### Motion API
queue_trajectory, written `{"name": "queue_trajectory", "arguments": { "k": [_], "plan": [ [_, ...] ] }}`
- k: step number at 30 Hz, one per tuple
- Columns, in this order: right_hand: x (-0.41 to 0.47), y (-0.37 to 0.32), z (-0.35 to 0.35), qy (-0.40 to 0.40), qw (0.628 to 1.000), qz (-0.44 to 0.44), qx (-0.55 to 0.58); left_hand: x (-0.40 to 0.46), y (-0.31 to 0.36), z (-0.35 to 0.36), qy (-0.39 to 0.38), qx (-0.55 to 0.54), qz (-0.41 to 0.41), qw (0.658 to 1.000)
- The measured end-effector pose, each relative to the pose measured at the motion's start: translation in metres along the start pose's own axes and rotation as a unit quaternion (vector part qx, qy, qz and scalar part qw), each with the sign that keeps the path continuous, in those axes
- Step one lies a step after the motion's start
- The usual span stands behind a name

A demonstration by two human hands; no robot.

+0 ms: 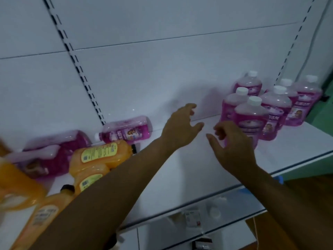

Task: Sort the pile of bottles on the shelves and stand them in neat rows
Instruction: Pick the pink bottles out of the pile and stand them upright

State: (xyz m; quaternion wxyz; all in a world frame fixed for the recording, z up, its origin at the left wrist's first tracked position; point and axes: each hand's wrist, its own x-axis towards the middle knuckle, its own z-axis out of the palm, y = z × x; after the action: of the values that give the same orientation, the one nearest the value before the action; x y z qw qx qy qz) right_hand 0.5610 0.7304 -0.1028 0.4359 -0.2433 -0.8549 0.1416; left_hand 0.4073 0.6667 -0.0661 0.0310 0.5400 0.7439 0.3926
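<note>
- Now, starting at the shelf's (180, 170) left end, I see orange bottles (100, 156) piled on their sides near the front edge, some overlapping; the nearest ones are blurred and partly cut off by the frame.
- Behind them, toward the back edge, a pink bottle (57, 150) lies flat against the white back panel (144, 69), blurred, so I cannot tell whether it is one bottle or two.
- Just to its right, a second pink bottle on its side (126, 130) lies along the back edge, its white cap pointing left, touching or nearly touching the black cap of an orange one.
- My left hand (182, 127) reaches over the middle of the shelf, fingers spread and loosely bent, holding nothing; its forearm crosses above the orange pile.
- My right hand (232, 143) hovers just beside it, fingers relaxed and slightly curled, also gripping nothing. It sits in front of the nearest upright bottle; I cannot tell whether it touches it.
- At the right end of the shelf, a group of upright pink bottles (275, 109) with white caps stands in rows running from the back edge toward the front, close together.
- Below the front edge, a lower shelf (225, 219) shows a few small pale items, too dim to identify.
</note>
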Motion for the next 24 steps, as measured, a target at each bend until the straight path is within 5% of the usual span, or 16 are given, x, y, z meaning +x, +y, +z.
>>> {"name": "queue_trajectory", "arguments": {
  "k": [9,14,20,24],
  "plan": [
    [0.044,-0.069,0.116,-0.247,0.948,0.153,0.133,-0.036,-0.128,-0.131,0.049,0.143,-0.189,0.970],
    [0.058,-0.088,0.156,-0.271,0.935,0.137,0.185,-0.054,-0.167,-0.158,0.062,0.185,-0.232,0.953],
    [0.068,-0.091,0.180,-0.241,0.947,0.111,0.182,-0.060,-0.168,-0.155,-0.061,0.185,-0.259,0.946],
    [0.068,-0.085,0.175,-0.229,0.949,0.108,0.186,-0.060,-0.165,-0.150,-0.002,0.128,-0.262,0.957]
  ]
}}
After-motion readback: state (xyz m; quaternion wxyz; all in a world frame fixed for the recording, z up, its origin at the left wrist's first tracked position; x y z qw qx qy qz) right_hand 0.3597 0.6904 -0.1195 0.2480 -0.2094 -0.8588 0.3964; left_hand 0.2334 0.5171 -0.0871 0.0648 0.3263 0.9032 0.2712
